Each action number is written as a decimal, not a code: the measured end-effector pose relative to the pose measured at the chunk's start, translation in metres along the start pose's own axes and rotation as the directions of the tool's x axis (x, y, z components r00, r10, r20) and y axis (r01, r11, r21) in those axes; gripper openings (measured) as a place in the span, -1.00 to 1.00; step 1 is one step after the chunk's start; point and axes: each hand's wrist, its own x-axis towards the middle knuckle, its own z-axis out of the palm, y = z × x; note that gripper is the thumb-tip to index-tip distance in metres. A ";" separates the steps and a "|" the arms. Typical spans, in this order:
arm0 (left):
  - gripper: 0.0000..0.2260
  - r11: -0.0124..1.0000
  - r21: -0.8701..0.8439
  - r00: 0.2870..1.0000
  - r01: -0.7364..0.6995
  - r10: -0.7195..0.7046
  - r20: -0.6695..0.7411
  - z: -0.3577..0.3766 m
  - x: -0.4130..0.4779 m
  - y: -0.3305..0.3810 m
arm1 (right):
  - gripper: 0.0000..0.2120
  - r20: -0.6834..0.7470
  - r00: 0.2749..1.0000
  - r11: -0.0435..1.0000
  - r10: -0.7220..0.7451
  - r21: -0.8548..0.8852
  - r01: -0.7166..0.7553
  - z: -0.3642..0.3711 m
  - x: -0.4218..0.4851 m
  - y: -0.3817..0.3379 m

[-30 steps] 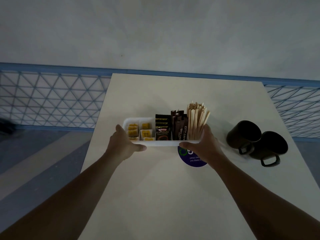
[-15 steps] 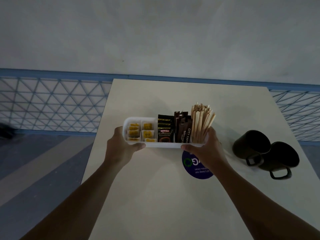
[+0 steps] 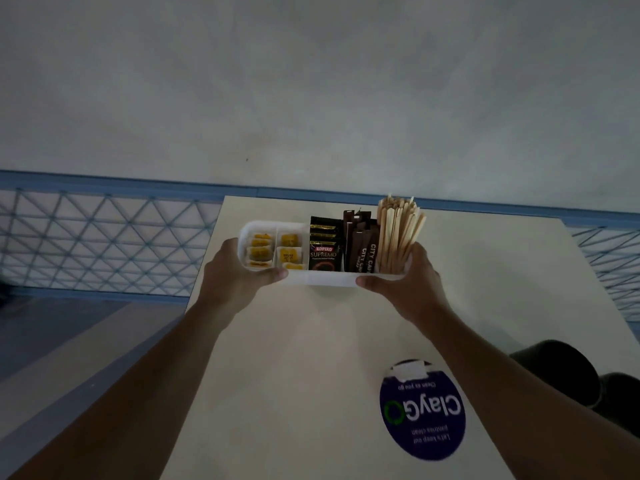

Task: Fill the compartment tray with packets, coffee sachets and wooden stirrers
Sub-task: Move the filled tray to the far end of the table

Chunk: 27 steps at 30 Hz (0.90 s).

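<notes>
A white compartment tray (image 3: 322, 278) is held over the far part of the cream table (image 3: 311, 375). My left hand (image 3: 235, 275) grips its left end, thumb on the front rim. My right hand (image 3: 412, 282) grips its right end the same way. Yellow packets (image 3: 273, 251) fill the two left compartments. Black Kopiko coffee sachets (image 3: 323, 247) stand in the middle, with brown City Cafe stick sachets (image 3: 360, 244) beside them. A bundle of wooden stirrers (image 3: 398, 233) stands upright in the rightmost compartment.
A round blue ClayGo sticker (image 3: 422, 410) lies on the table near my right forearm. Two dark mugs (image 3: 568, 379) sit at the right edge, partly behind that arm. A blue lattice railing (image 3: 104, 237) runs behind the table's far edge.
Both hands have carried the tray away from me toward the table's far edge. The sticker that was under the tray is uncovered and lies nearer to me.
</notes>
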 end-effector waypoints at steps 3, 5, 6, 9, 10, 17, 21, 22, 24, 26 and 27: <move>-0.45 1.000 -0.010 1.000 -0.003 0.003 0.016 0.002 0.022 0.004 | -0.24 -0.004 1.000 1.000 -0.012 -0.006 0.012 0.006 0.023 -0.003; -0.49 1.000 -0.004 0.999 -0.010 0.010 0.031 0.004 0.033 0.005 | -0.24 0.003 1.000 1.000 -0.010 -0.014 0.010 0.008 0.034 -0.005; -0.51 1.000 -0.004 0.999 -0.011 0.011 0.038 0.005 0.038 0.005 | -0.24 0.002 1.000 1.000 -0.008 -0.019 0.008 0.009 0.039 -0.006; -0.52 1.000 0.005 0.999 -0.010 0.009 0.045 0.008 0.050 0.003 | -0.23 0.000 1.000 0.999 0.000 -0.035 0.000 0.014 0.053 -0.006; -0.53 1.000 0.004 0.999 -0.007 0.007 0.045 0.009 0.052 0.003 | -0.23 0.001 1.000 0.999 0.004 -0.041 -0.004 0.014 0.056 -0.006; -0.53 1.000 0.004 0.998 -0.004 0.004 0.066 0.014 0.059 -0.006 | -0.23 0.004 0.999 0.998 0.036 -0.057 -0.036 0.020 0.056 0.000; -0.56 1.000 0.013 0.996 -0.013 0.012 0.092 0.014 0.060 -0.006 | -0.22 0.008 0.999 0.998 0.051 -0.048 -0.051 0.020 0.054 0.000; -0.59 1.000 0.011 0.995 -0.013 0.012 0.095 0.013 0.059 -0.004 | -0.22 0.012 0.998 0.997 0.053 -0.048 -0.053 0.019 0.053 -0.001; -0.60 1.000 0.007 0.996 -0.008 0.007 0.087 0.013 0.055 -0.001 | -0.21 0.022 0.998 0.997 0.057 -0.044 -0.056 0.017 0.051 -0.001; -0.47 1.000 0.011 0.998 0.017 -0.018 0.064 0.013 0.051 0.003 | -0.19 0.038 0.998 0.998 0.059 -0.035 -0.058 0.016 0.047 -0.001; -0.37 0.999 0.021 0.998 0.041 -0.042 0.043 0.013 0.047 0.005 | -0.17 0.043 0.997 0.997 0.063 -0.036 -0.061 0.015 0.044 0.000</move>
